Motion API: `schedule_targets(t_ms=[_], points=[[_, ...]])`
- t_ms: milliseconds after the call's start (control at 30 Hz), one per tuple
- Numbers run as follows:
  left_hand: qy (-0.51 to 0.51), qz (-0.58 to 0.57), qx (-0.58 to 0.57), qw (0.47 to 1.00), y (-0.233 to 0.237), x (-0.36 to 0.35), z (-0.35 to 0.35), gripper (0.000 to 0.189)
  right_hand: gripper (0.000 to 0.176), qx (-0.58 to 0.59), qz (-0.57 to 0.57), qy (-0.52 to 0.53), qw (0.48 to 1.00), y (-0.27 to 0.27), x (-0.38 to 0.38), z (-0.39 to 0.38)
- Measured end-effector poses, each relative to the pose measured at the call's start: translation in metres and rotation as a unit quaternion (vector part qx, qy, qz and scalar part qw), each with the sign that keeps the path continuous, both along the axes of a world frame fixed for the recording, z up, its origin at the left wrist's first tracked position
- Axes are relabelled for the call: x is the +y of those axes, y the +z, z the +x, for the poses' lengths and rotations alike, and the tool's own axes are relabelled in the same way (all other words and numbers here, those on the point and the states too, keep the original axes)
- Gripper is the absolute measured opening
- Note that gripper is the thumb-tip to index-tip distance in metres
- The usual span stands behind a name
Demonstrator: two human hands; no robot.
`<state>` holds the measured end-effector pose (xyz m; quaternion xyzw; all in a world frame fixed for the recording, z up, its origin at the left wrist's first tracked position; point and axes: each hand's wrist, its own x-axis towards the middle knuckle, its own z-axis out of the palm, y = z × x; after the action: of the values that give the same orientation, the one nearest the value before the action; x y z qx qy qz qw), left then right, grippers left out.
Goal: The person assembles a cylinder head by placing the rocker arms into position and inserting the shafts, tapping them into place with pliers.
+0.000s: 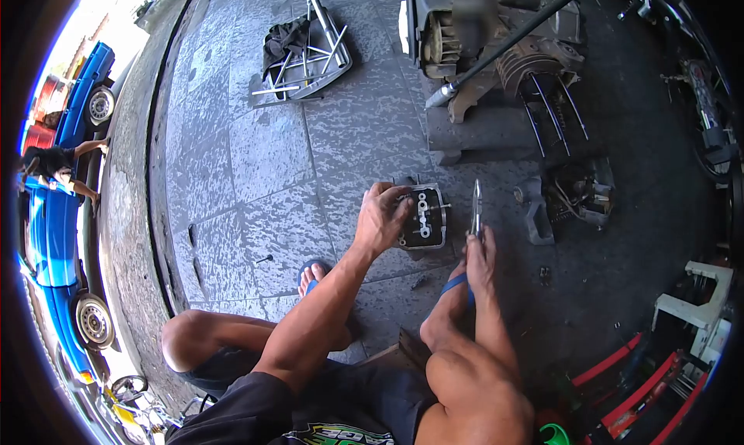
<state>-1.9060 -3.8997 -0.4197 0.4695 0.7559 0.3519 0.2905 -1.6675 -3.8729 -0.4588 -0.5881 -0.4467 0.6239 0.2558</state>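
Two hands work low on the stone floor: the left hand has its fingers clamped on the black engine part. At its 3 o'clock, just beside, the right hand grips pliers, long axis toward 12 o'clock.

The left hand covers the left side of the black engine part. The right hand hides the handles of the pliers. The far engine is cut off by the top edge.
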Motion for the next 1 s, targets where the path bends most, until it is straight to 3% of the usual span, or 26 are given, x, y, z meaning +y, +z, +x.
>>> schedule_targets(t_ms=[133, 200, 267, 300, 333, 367, 400, 433, 467, 500, 533, 600, 733, 800, 833, 867, 900, 933, 1000], points=[[-0.013, 0.012, 0.023, 1.000, -0.001, 0.004, -0.003, 0.028, 0.049, -0.056, 0.109, 0.119, 0.985, 0.003, -0.012, -0.006], [-0.012, 0.017, 0.020, 1.000, -0.002, 0.004, -0.003, 0.028, 0.047, 0.038, 0.032, 0.041, 0.998, 0.014, -0.015, -0.008], [-0.008, 0.017, 0.018, 1.000, -0.001, 0.001, -0.004, 0.027, 0.050, 0.143, 0.003, -0.118, 0.983, 0.027, -0.011, -0.013], [0.001, 0.007, -0.002, 1.000, -0.001, 0.001, -0.004, 0.025, 0.048, 0.143, 0.018, -0.260, 0.955, 0.031, -0.013, -0.026], [0.007, 0.000, -0.023, 1.000, 0.000, 0.003, -0.002, 0.024, 0.048, 0.143, 0.019, -0.260, 0.955, 0.027, -0.015, -0.022], [0.005, 0.009, -0.016, 1.000, 0.001, 0.004, -0.001, 0.023, 0.053, -0.057, 0.097, -0.015, 0.993, 0.018, -0.020, -0.014], [0.000, 0.013, -0.018, 1.000, 0.001, 0.006, -0.001, 0.023, 0.059, -0.253, 0.163, 0.228, 0.926, 0.008, -0.024, -0.008], [0.006, 0.007, -0.042, 0.999, 0.000, 0.005, -0.001, 0.023, 0.063, -0.341, 0.234, 0.238, 0.879, 0.005, -0.027, -0.009], [0.015, 0.001, -0.066, 0.998, -0.001, 0.004, -0.001, 0.023, 0.063, -0.343, 0.233, 0.235, 0.879, 0.005, -0.025, -0.005], [0.011, 0.008, -0.046, 0.999, -0.004, 0.004, -0.002, 0.023, 0.061, -0.179, 0.119, 0.123, 0.969, 0.006, -0.017, 0.000], [0.016, 0.009, -0.046, 0.999, -0.003, 0.004, -0.002, 0.023, 0.059, -0.004, -0.002, 0.008, 1.000, 0.014, -0.007, 0.001], [0.011, 0.012, -0.039, 0.999, -0.002, 0.002, -0.002, 0.023, 0.038, 0.135, -0.030, -0.145, 0.980, 0.033, 0.010, 0.000], [0.018, 0.028, 0.006, 0.999, -0.005, 0.002, 0.003, 0.022, 0.029, 0.094, -0.016, -0.122, 0.988, 0.029, 0.013, 0.015], [0.018, 0.050, 0.031, 0.998, -0.011, 0.000, 0.008, 0.020, 0.046, -0.072, 0.095, -0.033, 0.992, -0.011, -0.009, 0.006], [0.033, 0.058, 0.024, 0.997, -0.013, 0.001, 0.009, 0.019, 0.054, -0.189, 0.106, 0.102, 0.971, 0.023, -0.017, -0.012], [0.048, 0.065, 0.018, 0.997, -0.014, 0.001, 0.009, 0.018, 0.063, -0.301, 0.111, 0.234, 0.918, 0.056, -0.024, -0.026], [0.040, 0.059, 0.005, 0.997, -0.012, 0.001, 0.009, 0.017, 0.076, -0.265, 0.072, 0.202, 0.940, 0.036, -0.025, -0.016], [0.041, 0.062, 0.006, 0.997, -0.012, 0.003, 0.008, 0.017, 0.062, -0.088, 0.128, 0.121, 0.980, 0.021, -0.022, -0.014], [0.035, 0.073, 0.010, 0.997, -0.013, 0.001, 0.009, 0.016, 0.043, 0.082, -0.036, -0.039, 0.995, 0.025, -0.008, -0.003]])
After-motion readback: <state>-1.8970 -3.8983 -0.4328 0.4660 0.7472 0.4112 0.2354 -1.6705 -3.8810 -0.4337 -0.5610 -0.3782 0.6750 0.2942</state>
